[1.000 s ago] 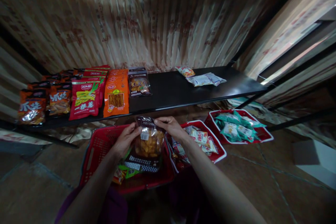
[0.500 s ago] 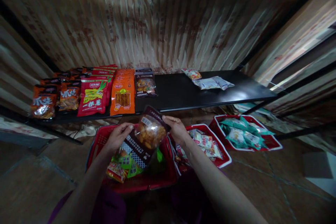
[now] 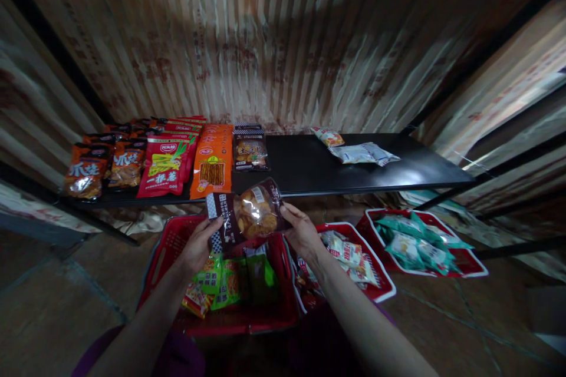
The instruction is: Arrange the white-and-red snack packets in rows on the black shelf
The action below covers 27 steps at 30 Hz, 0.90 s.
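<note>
At the far left of the black shelf (image 3: 289, 160), glossy orange-and-black snack bags (image 3: 86, 171) lean in rows. Beside them stand flat red packets (image 3: 163, 165), then a neat file of narrow orange packets (image 3: 212, 159), smooth-faced and overlapping.

In front of and below these sits a red plastic basket (image 3: 170, 240), its side wall pierced with slots. Crinkled green packets (image 3: 232, 284) lie inside it.

The left hand (image 3: 197, 247) pinches the checkered end of a brown snack bag (image 3: 256, 216), thumb uppermost. The bag is held up over the back of this basket, just in front of the shelf's edge. Its long axis runs across from hand to hand, the right end tilted a little higher in view, so neither hand is clearly nearer. The film is shiny, with a clear window bulging over golden, chunky contents and a pale barcode label. The right hand (image 3: 303, 232) grips the opposite end between thumb and fingers.

Beyond the bag, similar brown bags (image 3: 250, 150) stand on the shelf after the orange packets. Further right lie puffy white packets (image 3: 356, 154). Below, a white-rimmed basket (image 3: 390, 293) holds striped packets (image 3: 349, 253); rightmost, another basket (image 3: 483, 271) holds crumpled teal packets (image 3: 404, 244).
</note>
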Tool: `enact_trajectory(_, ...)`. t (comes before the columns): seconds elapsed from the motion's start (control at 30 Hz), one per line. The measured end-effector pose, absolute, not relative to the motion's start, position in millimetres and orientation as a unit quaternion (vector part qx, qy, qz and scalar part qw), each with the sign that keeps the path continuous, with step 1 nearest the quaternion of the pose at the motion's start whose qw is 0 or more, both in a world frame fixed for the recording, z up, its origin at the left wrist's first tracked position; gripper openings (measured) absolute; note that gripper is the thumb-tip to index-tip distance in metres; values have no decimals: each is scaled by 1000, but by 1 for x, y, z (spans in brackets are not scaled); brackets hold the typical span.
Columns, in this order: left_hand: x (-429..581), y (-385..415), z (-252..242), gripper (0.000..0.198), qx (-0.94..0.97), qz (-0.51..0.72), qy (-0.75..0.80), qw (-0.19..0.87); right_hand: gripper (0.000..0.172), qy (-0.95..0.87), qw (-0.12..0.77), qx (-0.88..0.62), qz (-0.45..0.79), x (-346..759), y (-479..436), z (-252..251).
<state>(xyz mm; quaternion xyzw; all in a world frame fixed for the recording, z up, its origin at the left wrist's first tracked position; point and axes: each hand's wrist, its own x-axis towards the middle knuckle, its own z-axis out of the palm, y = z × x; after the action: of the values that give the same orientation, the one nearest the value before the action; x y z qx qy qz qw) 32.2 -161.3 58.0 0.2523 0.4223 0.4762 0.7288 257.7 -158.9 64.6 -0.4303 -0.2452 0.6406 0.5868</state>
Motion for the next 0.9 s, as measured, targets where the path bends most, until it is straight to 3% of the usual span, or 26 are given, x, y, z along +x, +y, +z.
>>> enact_trajectory(0.43,28,-164,61,42,289,463,450,707,37,-250,585,-472,611,262,-161,70)
enact_trajectory(0.9,24,-164,50,36,313,467,465,683,31,-291,594,-496,562,264,-157,63)
